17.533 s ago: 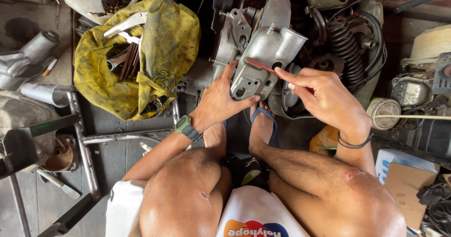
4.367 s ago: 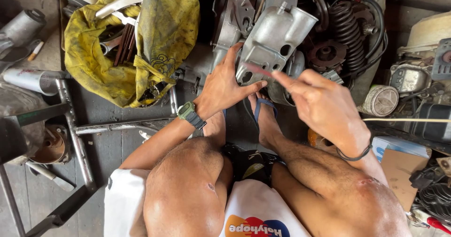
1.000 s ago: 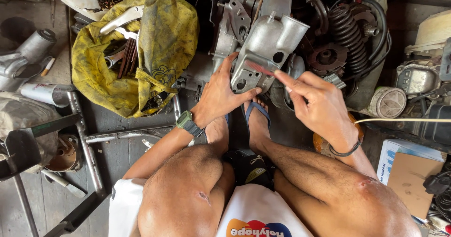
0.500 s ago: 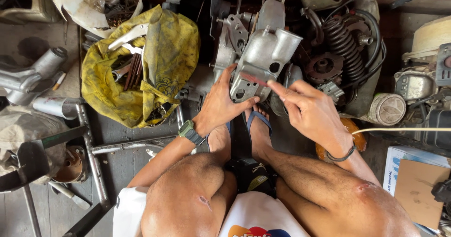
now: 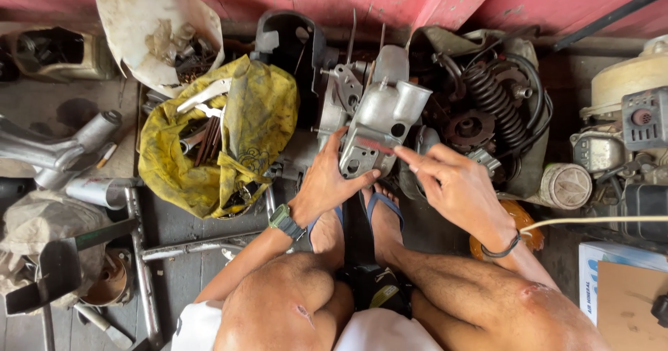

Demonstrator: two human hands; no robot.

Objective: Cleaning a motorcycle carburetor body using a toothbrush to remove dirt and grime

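A person is squatting on the floor with both hands on a grey cast-metal engine casing (image 5: 379, 118), which is standing tilted on the ground just in front of the feet, amid a heap of dark machine parts below a red wall. The casing is looking dull silver and grimy, with rounded outer walls, a cup-like bulge at its upper right, a round hole in that bulge, and a flat lower face with further openings. The left hand (image 5: 332, 180), with a dark green watch (image 5: 287, 221) on its wrist, is lying spread against the casing's lower left side, thumb reaching under the lower edge, steadying it. The right hand (image 5: 456, 184) is pinching a thin red tool (image 5: 379, 144) between thumb and forefinger, the tool lying across the casing's flat face; its tip is too small to make out. A black band is circling the right wrist. Just right of the casing a black coil spring (image 5: 490, 100) is lying among cables. To the left, well apart from the hands, a dirty yellow cloth bag (image 5: 254, 132) is sitting open, holding rusty tools. The feet are wearing blue-strapped sandals (image 5: 386, 205).
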